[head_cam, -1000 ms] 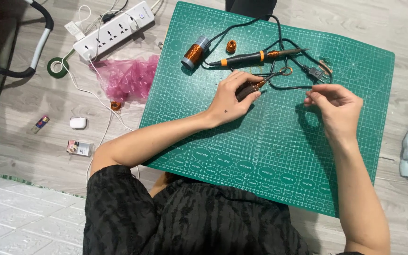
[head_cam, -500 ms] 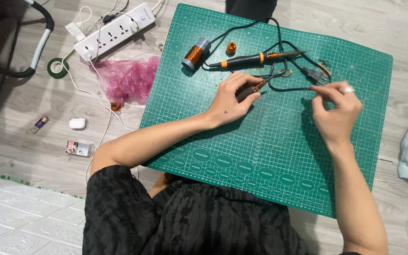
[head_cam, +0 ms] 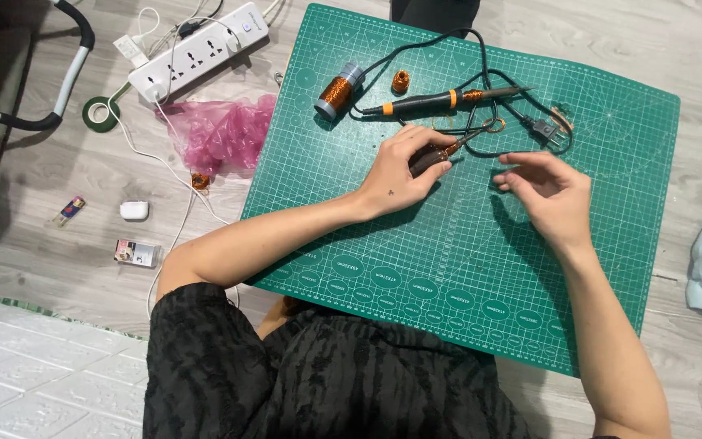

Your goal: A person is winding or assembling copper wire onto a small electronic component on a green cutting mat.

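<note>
My left hand (head_cam: 396, 172) rests on the green cutting mat (head_cam: 465, 268) and grips small dark-handled pliers (head_cam: 435, 155). Their tips point up-right toward a little copper wire loop (head_cam: 493, 124). My right hand (head_cam: 548, 193) hovers just right of the pliers, thumb and forefinger pinched together. Anything fine in that pinch is too small to see. A soldering iron (head_cam: 440, 100) with a black and orange handle lies beyond both hands, its black cord looping to a plug (head_cam: 548, 130).
A spool of copper wire (head_cam: 337, 91) and a small copper coil (head_cam: 400, 80) lie at the mat's far edge. Left of the mat are a white power strip (head_cam: 197, 50), a pink plastic bag (head_cam: 217, 132), a tape roll (head_cam: 101, 111) and small items.
My right hand has drawn left and toward me, away from the plug. My left hand stays on the pliers, barely shifted.
</note>
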